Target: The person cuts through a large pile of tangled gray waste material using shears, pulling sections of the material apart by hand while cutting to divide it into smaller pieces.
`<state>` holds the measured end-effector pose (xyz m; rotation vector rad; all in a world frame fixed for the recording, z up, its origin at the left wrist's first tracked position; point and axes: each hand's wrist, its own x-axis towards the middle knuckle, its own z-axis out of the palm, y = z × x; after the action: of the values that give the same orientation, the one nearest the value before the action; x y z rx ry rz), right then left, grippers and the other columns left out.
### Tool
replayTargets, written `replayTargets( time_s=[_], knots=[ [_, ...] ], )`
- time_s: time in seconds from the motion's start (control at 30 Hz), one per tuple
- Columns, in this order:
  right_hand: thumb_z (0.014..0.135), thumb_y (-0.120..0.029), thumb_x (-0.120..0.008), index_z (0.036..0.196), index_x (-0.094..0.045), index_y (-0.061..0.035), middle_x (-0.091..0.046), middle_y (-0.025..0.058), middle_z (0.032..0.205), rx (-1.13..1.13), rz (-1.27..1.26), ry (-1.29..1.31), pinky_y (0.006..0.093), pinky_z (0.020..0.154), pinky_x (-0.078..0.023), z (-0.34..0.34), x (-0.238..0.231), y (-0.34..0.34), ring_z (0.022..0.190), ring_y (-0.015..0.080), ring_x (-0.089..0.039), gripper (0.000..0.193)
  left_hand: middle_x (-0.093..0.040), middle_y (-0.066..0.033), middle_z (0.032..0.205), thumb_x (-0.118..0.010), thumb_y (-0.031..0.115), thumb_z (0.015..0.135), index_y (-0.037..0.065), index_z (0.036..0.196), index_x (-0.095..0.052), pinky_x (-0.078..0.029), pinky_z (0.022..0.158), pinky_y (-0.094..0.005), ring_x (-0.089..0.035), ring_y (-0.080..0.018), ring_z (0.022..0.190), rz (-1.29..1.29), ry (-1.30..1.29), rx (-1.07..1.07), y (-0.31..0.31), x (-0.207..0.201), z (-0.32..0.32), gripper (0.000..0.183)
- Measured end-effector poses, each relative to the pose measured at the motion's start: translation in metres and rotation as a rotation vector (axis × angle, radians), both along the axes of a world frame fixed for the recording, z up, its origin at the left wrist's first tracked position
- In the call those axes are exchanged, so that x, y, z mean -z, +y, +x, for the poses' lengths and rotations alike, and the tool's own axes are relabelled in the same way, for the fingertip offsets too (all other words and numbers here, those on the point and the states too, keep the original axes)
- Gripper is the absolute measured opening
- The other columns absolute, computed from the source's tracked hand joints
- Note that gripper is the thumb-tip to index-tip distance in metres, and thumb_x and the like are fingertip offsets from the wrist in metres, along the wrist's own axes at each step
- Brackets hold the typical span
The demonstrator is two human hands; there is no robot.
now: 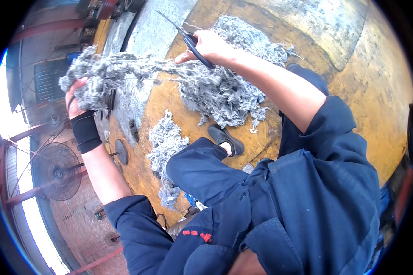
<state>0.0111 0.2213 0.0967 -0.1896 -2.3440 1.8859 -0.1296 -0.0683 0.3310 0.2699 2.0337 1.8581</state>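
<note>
My left hand (75,99), with a black wrist wrap, is closed around a bulky clump of grey tangled fibre (98,75) lifted at the left. A stretched band of the same fibre runs from it to the right, beneath my right hand. My right hand (211,47) grips dark-handled scissors (191,42), their long blades pointing up and to the left, apart from the clump. Below that hand lies a large heap of grey fibre (220,94). Some of my right fingers are hidden behind the scissors and the hand itself.
Another fibre heap (245,39) lies beyond my right forearm, and a smaller one (166,144) by my knee. My dark shoe (226,140) rests on the worn yellowish floor (376,123). A large caged fan (57,172) stands at the left, near a brick-coloured surface.
</note>
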Motion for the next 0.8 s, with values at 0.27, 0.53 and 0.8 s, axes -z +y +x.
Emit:
replayTargets(
  time_s=[0.27,0.53,0.8],
  knots=[
    [0.046,-0.057,-0.089,0.091,-0.053,-0.0022,-0.056,0.0058,0.071,-0.065,-0.096,0.252,0.0302,0.067,-0.049,-0.016,-0.007,-0.026,0.069,0.0202,-0.059,0.079,-0.062,-0.0209,0.108,-0.058,0.005,0.078,-0.006,0.119,-0.051,-0.052,0.088,-0.0418,-0.064,-0.0311,0.096,0.090,-0.002,0.087,0.025,-0.030,0.042,0.043],
    [0.075,-0.033,-0.079,0.109,-0.050,-0.0009,-0.062,0.0105,0.087,-0.188,-0.148,0.407,0.0331,0.077,-0.046,-0.039,-0.005,-0.068,0.085,0.0174,-0.058,0.056,-0.059,-0.0208,0.117,-0.058,0.013,0.076,-0.005,0.126,-0.048,-0.049,0.094,-0.0413,-0.061,-0.0314,0.103,0.247,-0.044,0.110,0.049,0.017,0.087,0.053],
    [0.067,-0.018,-0.079,0.093,-0.061,-0.0016,-0.062,0.0019,0.076,-0.307,-0.418,0.332,0.0277,0.063,-0.046,-0.054,0.022,-0.069,0.070,0.0093,-0.053,0.036,-0.062,-0.0180,0.110,-0.063,0.005,0.072,-0.006,0.121,-0.051,-0.051,0.087,-0.0425,-0.063,-0.0301,0.096,0.438,-0.042,-0.082,0.013,0.133,0.066,0.052]
  ],
)
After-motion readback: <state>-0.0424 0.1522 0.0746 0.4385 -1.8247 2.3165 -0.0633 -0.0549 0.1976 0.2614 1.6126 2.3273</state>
